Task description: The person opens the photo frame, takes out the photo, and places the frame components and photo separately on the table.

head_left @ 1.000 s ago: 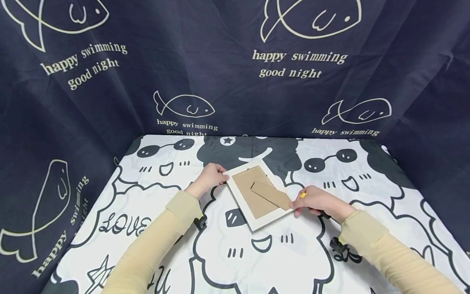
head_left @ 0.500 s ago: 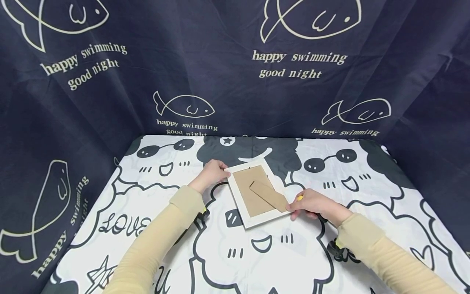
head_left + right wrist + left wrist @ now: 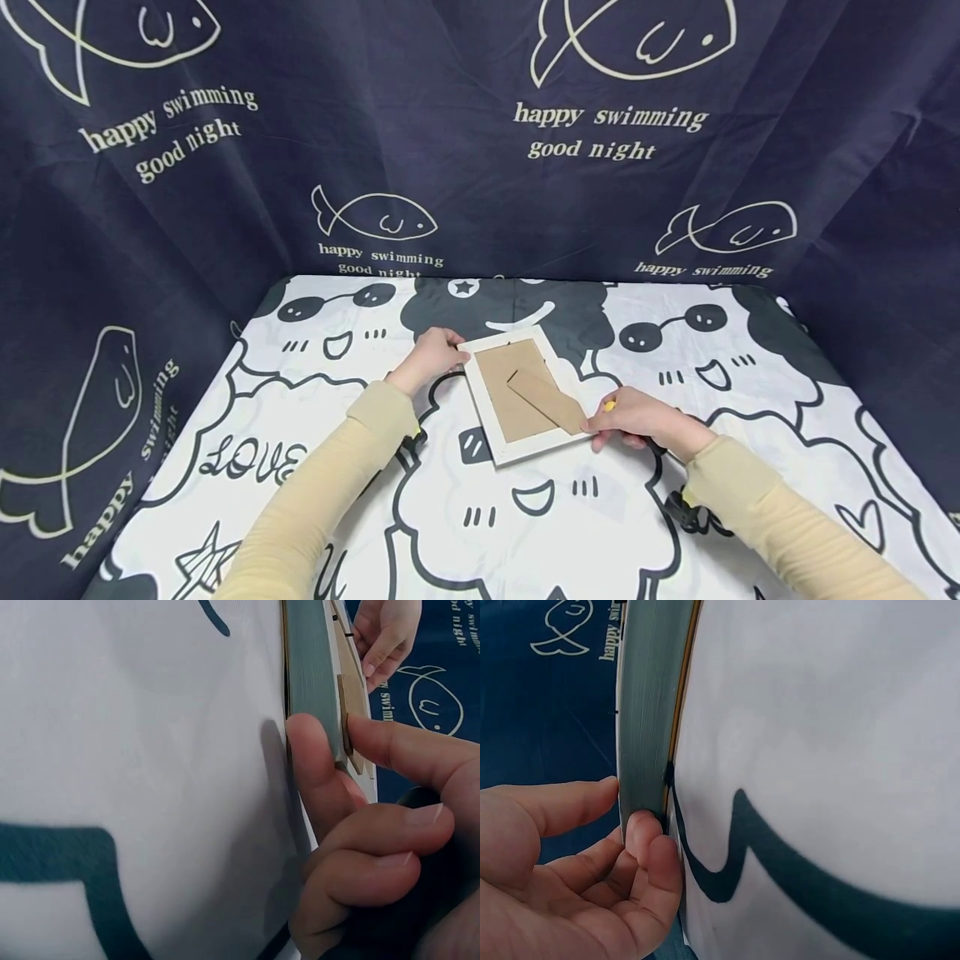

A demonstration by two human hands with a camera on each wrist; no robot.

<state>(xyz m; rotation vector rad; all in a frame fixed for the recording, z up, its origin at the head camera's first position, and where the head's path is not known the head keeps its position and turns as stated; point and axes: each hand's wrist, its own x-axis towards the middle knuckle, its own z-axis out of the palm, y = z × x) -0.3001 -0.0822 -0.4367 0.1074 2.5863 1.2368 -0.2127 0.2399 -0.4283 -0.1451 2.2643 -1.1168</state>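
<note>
A white picture frame (image 3: 489, 404) lies back side up over the cloth, turned at an angle, with a brown backing board (image 3: 502, 396). Across the board runs its brown stand leg (image 3: 547, 400), folded nearly flat. My left hand (image 3: 437, 358) pinches the frame's upper left corner; the left wrist view shows the thumb at the back and curled fingers against the side edge (image 3: 651, 712). At the lower right corner my right hand (image 3: 633, 415) grips the frame, its thumb on the leg's end and a finger at the opposite edge. The frame's front is hidden.
A white cloth (image 3: 570, 542) with black cartoon drawings covers the table. Dark blue curtains (image 3: 480, 167) printed with fish and words close off the back and both sides.
The picture frame has turned slightly clockwise, its lower corner shifting left. My right hand has moved a little left and down with it; my left hand keeps its corner.
</note>
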